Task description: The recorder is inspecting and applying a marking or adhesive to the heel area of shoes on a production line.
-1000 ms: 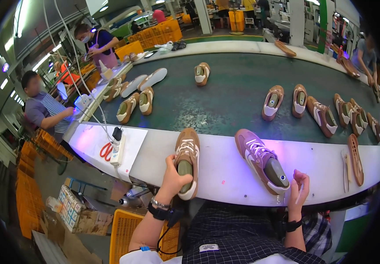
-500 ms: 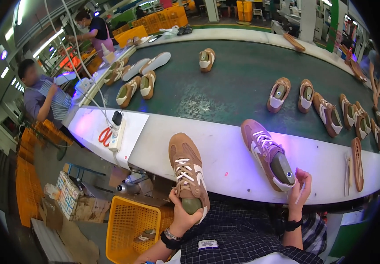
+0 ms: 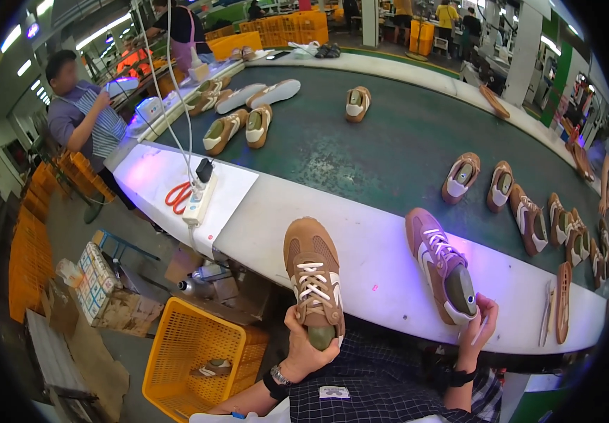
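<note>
My left hand [image 3: 311,347] grips a brown sneaker [image 3: 313,273] by its heel end, fingers and thumb around the collar. The sneaker has white laces, a mesh toe and an olive shoe last inside; its toe points away from me. On the white table edge stands a second sneaker [image 3: 437,262], tinted purple by the light, also with a last in it. Right at its heel is my right hand [image 3: 479,326], fingers closed on a thin pale stick [image 3: 481,330]. Whether these fingers touch the heel, I cannot tell.
Several sneakers stand on the green conveyor belt [image 3: 325,166]. A power strip [image 3: 200,200] and red-handled scissors [image 3: 178,198] lie at the left. Tweezers [image 3: 547,312] and a loose brown sole [image 3: 563,303] lie at the right. Below is a yellow basket [image 3: 170,338]. Co-workers stand beyond.
The whole view has turned and shifted slightly. The left hand's sneaker is now held more upright in the picture. The right hand stays at the other sneaker's heel.
</note>
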`<action>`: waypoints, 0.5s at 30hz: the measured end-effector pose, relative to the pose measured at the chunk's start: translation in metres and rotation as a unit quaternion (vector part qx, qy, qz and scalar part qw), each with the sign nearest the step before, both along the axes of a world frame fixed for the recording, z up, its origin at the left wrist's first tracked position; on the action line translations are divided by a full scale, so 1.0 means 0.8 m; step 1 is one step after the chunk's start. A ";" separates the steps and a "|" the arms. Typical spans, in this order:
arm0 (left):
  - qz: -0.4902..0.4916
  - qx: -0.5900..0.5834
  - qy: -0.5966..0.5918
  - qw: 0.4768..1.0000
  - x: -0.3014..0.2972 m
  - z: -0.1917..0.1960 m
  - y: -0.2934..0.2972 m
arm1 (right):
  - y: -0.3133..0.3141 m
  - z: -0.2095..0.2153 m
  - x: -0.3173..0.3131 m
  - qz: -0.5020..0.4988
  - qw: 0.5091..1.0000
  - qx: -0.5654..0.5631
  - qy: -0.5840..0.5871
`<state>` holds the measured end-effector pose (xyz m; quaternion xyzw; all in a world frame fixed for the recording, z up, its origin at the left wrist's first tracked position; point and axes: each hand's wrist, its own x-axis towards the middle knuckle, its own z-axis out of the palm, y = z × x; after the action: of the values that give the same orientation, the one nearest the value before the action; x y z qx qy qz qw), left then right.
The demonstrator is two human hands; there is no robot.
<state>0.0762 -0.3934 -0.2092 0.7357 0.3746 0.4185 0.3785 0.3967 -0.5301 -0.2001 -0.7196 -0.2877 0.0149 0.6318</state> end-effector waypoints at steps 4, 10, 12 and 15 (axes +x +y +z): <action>0.010 0.019 0.012 1.000 0.000 0.001 -0.001 | -0.001 -0.002 0.000 0.001 1.000 0.001 -0.006; 0.022 0.064 0.043 0.997 0.001 0.004 -0.002 | 0.001 -0.001 -0.001 0.001 1.000 0.005 -0.007; 0.017 0.066 0.049 0.996 0.001 0.006 -0.002 | 0.001 0.001 -0.003 -0.003 1.000 0.005 -0.006; 0.011 0.039 0.036 0.999 0.000 0.007 -0.002 | -0.001 0.003 -0.004 -0.005 1.000 0.008 -0.012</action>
<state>0.0765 -0.3946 -0.2035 0.7600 0.3795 0.4108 0.3310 0.3936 -0.5307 -0.1979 -0.7159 -0.2919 0.0014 0.6342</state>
